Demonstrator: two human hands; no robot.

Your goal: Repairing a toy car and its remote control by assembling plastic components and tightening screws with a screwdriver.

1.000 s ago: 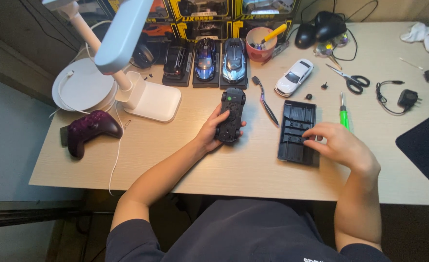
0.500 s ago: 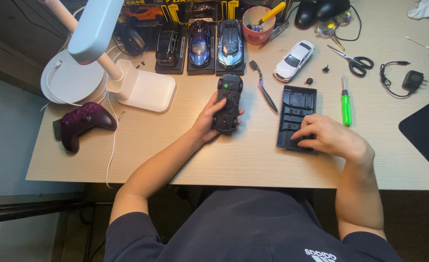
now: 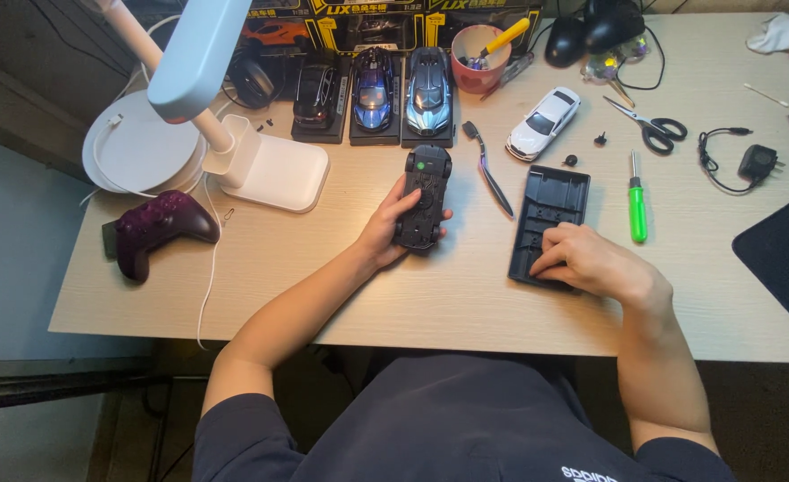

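The upturned car (image 3: 423, 197), long axis running away from the body, is gripped by the curled left hand (image 3: 387, 234), while just to its right the base (image 3: 550, 219) is pressed flat by the right hand (image 3: 589, 262).

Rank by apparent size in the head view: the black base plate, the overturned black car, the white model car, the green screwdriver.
1. black base plate, partly covered by the right hand
2. overturned black car, in the left hand
3. white model car
4. green screwdriver; about as long as the white car but far thinner
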